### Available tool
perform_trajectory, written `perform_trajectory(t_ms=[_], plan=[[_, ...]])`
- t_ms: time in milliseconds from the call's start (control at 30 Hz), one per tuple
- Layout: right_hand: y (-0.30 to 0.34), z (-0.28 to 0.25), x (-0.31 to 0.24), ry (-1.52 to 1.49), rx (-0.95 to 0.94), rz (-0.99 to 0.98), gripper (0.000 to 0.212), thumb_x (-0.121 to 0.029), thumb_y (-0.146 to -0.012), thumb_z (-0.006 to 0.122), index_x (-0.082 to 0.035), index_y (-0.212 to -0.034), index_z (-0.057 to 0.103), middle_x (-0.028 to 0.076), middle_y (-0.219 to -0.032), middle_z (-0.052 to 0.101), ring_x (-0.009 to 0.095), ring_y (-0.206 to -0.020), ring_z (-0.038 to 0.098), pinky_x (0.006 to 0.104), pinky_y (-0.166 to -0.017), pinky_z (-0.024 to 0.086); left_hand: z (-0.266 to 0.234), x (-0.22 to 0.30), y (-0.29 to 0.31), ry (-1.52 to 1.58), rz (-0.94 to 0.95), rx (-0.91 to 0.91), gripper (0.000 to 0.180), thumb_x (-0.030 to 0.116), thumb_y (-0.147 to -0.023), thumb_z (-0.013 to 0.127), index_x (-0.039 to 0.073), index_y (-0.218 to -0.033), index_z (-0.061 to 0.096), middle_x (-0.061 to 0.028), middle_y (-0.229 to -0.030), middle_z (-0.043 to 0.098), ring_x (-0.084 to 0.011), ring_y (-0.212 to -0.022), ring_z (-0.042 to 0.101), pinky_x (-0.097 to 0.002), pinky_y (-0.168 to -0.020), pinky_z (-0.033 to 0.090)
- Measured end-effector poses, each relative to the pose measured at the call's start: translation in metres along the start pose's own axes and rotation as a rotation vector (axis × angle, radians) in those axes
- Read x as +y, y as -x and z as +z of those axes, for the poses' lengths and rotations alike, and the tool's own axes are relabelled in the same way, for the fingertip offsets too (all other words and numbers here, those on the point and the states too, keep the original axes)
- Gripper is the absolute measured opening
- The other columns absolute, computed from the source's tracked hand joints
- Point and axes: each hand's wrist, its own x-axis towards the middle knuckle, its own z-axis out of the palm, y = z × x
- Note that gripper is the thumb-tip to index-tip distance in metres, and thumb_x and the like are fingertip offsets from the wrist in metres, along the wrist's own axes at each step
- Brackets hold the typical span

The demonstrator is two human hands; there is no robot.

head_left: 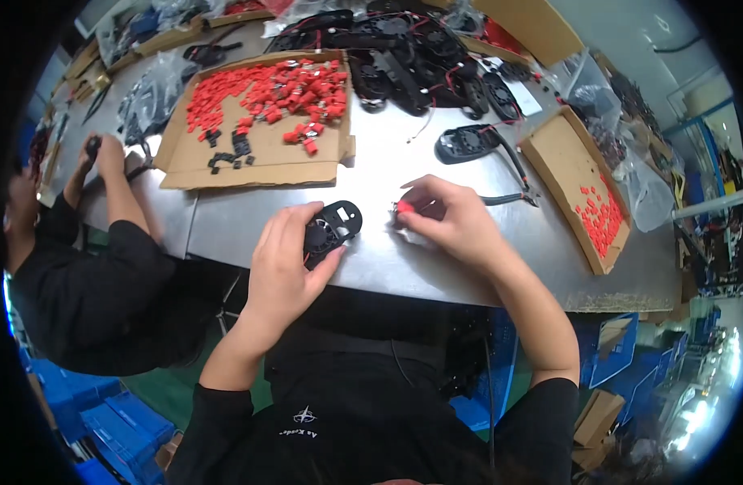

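Observation:
My left hand [282, 259] grips a black flat fan housing [331, 229] with a white label, holding it at the near edge of the steel table [404, 170]. To its right, my right hand [448, 218] pinches a small red connector piece [405, 208] between thumb and fingers, just above the tabletop. The two hands are a short gap apart. Most of the red piece is hidden by my fingers.
A flat cardboard tray [258, 162] with several red and black small parts lies at the far left. Another cardboard tray [578, 170] with red parts sits on the right. A pile of black fan housings [412, 56] fills the back; one [468, 144] lies alone. A co-worker [80, 267] sits at my left.

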Motion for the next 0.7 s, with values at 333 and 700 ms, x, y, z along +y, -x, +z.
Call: perform_trajectory(t_ms=[333, 700], plan=[[0.003, 0.012, 0.026, -0.059, 0.101, -0.149, 0.021, -0.011, -0.091, 0.081, -0.002, -0.108, 0.073, 0.003, -0.088, 0.07, 0.01, -0.078, 0.065, 0.0261, -0.07, 0.054, 0.024, 0.002, -0.061, 0.317, -0.036, -0.203, 0.065, 0.019, -0.076, 0.095, 0.003, -0.132, 0.066, -0.0163, -0.118, 0.072, -0.0305, -0.107, 0.073, -0.0378, -0.093, 0.057], [0.002, 0.005, 0.012, -0.297, 0.026, 0.066, 0.066, -0.001, -0.089, 0.07, -0.006, -0.154, 0.056, 0.005, -0.101, 0.066, 0.008, -0.081, 0.063, 0.0238, -0.075, 0.054, 0.034, 0.009, -0.044, 0.168, -0.096, -0.284, 0.064, 0.009, -0.078, 0.093, 0.0, -0.134, 0.062, -0.0129, -0.124, 0.07, -0.022, -0.117, 0.069, -0.0334, -0.102, 0.053]])
